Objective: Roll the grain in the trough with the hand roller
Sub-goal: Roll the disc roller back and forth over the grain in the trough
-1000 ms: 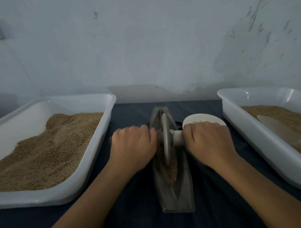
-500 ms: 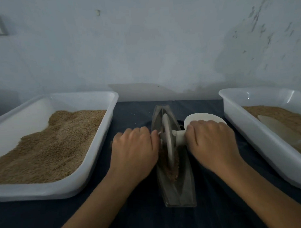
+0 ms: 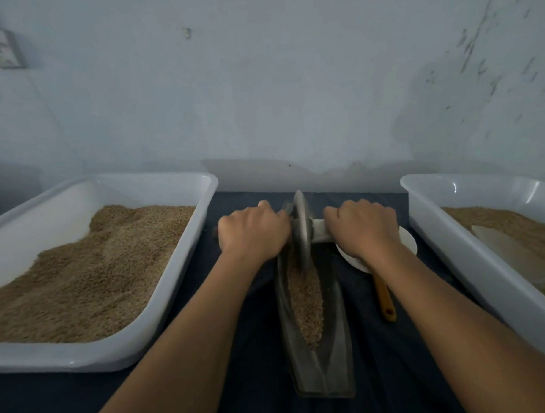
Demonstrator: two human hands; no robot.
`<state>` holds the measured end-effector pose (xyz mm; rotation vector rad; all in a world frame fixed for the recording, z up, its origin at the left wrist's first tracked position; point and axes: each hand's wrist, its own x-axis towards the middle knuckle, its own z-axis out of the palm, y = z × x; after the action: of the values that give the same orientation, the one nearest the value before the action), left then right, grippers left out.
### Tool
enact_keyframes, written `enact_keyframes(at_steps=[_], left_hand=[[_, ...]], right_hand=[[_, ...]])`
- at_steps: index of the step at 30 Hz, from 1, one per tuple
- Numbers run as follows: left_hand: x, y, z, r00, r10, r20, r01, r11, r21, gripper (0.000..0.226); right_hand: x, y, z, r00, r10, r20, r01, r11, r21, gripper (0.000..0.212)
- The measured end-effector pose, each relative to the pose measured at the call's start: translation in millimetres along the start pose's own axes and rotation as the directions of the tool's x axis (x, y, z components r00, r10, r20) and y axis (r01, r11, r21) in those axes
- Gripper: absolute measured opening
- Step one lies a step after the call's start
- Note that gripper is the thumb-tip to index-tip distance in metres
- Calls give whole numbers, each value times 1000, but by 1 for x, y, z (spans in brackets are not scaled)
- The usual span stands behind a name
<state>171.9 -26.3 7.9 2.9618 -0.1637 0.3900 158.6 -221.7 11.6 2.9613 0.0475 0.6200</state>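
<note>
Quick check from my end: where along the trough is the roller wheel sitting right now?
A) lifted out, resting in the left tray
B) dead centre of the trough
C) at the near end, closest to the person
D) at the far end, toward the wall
D: the roller wheel stands at the far end of the trough, with the grain lying bare on its near side.

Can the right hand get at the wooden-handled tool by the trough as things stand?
Probably yes, once freed. The right hand grips the roller axle; the wooden handle lies bare on the cloth just under that forearm, nothing covering it. Its head is hidden.
</note>
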Motion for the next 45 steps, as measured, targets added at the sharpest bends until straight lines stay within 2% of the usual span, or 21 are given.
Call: enact_keyframes(at_steps=[5, 7, 9, 11, 13, 16, 19, 21, 24, 27, 29, 31, 33, 37, 42, 45], left_hand=[[-54, -7, 1, 963, 176, -202, -145, 977, 159, 48], [-83, -11, 2, 943, 188, -274, -160, 980, 120, 48], [-107, -16, 3, 911, 200, -360, -202, 979, 32, 44], [-117, -21, 6, 886, 209, -414, -237, 971, -17, 43], [-107, -22, 8, 899, 210, -385, -237, 971, -25, 43], [-66, -14, 8, 936, 156, -314, -182, 982, -55, 36], [-21, -6, 5, 978, 80, -195, -92, 994, -55, 42], [-5, -2, 2, 990, 59, -131, -66, 997, -47, 46], [-19, -3, -2, 977, 140, -158, -128, 988, 86, 56], [-59, -7, -4, 969, 148, -200, -144, 989, 36, 49], [-87, -9, -6, 960, 163, -229, -167, 986, 4, 48], [-109, -12, -7, 942, 164, -292, -170, 985, 5, 59], [-113, -12, -9, 941, 182, -284, -185, 983, 17, 65], [-74, -8, -7, 969, 172, -177, -175, 985, 0, 65], [-6, -2, -5, 992, 118, -39, -113, 986, 120, 46], [-13, -3, -6, 989, 137, -53, -127, 977, 170, 43]], right_hand=[[-56, -5, -12, 999, -20, -51, 17, 999, -49, 39], [-84, -8, -22, 989, -28, -148, 25, 999, -26, 48], [-106, -8, -28, 967, -17, -256, 44, 994, 100, 49], [-114, -7, -30, 953, -37, -302, 75, 990, 115, 49], [-108, -9, -27, 957, -9, -289, 42, 993, 107, 52], [-73, -9, -16, 981, 54, -188, -44, 998, 54, 56], [-26, -5, -6, 998, 65, -18, -64, 997, 47, 42], [-10, -5, -6, 998, 60, 16, -61, 996, 65, 30], [-21, -6, -9, 998, 64, 24, -66, 993, 94, 33], [-61, -6, -12, 999, -5, -39, 6, 1000, 24, 42], [-89, -6, -20, 992, 7, -127, -1, 999, 44, 52], [-109, -5, -23, 977, 21, -211, -1, 995, 96, 52], [-116, -3, -24, 975, 24, -223, 5, 992, 128, 51], [-87, -8, -18, 979, 72, -188, -54, 993, 102, 55], [-19, -9, -13, 991, 120, 63, -125, 988, 90, 39], [-26, -11, -17, 994, 94, 53, -98, 991, 88, 37]])
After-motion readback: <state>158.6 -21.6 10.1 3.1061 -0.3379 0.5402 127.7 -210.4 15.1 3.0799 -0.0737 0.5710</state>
